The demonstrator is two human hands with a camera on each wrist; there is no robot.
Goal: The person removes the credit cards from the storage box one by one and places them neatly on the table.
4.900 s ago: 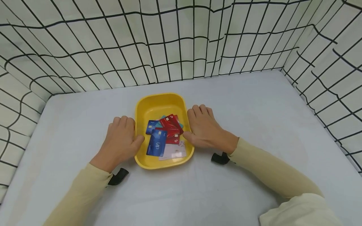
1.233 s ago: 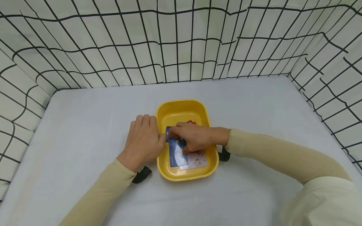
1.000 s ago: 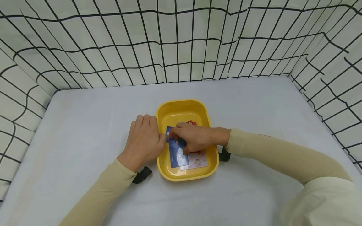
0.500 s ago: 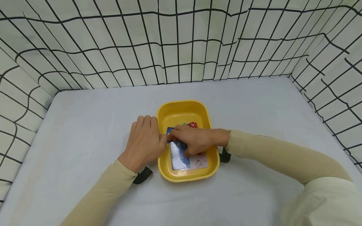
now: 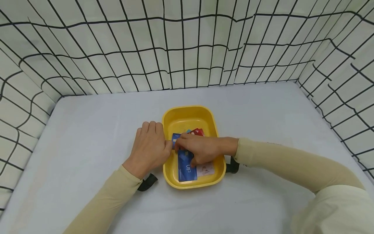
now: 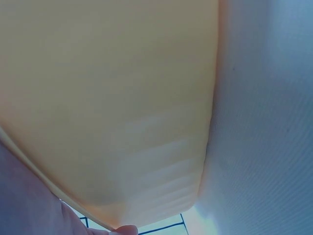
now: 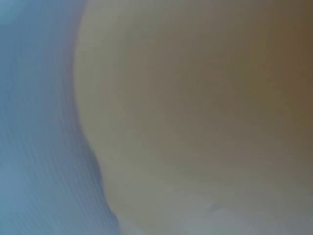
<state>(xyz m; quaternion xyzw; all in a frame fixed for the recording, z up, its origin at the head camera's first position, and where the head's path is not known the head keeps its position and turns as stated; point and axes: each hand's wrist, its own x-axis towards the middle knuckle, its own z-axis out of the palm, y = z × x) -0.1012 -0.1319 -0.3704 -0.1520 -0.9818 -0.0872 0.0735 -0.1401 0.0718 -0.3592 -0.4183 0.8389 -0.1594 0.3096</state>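
Observation:
A yellow plastic tray (image 5: pixel 191 120) holds several plastic cards. My left hand (image 5: pixel 149 148) grips its left side, thumb over the rim; in the left wrist view the tray's outer wall (image 6: pixel 122 112) fills much of the picture, with a fingertip (image 6: pixel 128 229) at the lower edge. Inside the tray, my right hand (image 5: pixel 201 148) pinches a blue VIP card (image 5: pixel 187 174) between curled fingers and thumb, covering its upper right part. Another blue card (image 5: pixel 174 137), red cards (image 5: pixel 198 131) and a pale printed card (image 5: pixel 206 169) show partly around that hand.
A white-covered table (image 5: pixel 111 110) carries the tray. Black wire grid (image 5: pixel 182 48) with pale cloth behind it rises along the back and both sides. In the right wrist view, the blurred tray wall (image 7: pixel 161 112) stands close to the lens.
Earlier both hands held the tray's sides. The tray has since moved right, and my right hand has gone in over the cards. Lately the VIP card has shifted slightly toward me.

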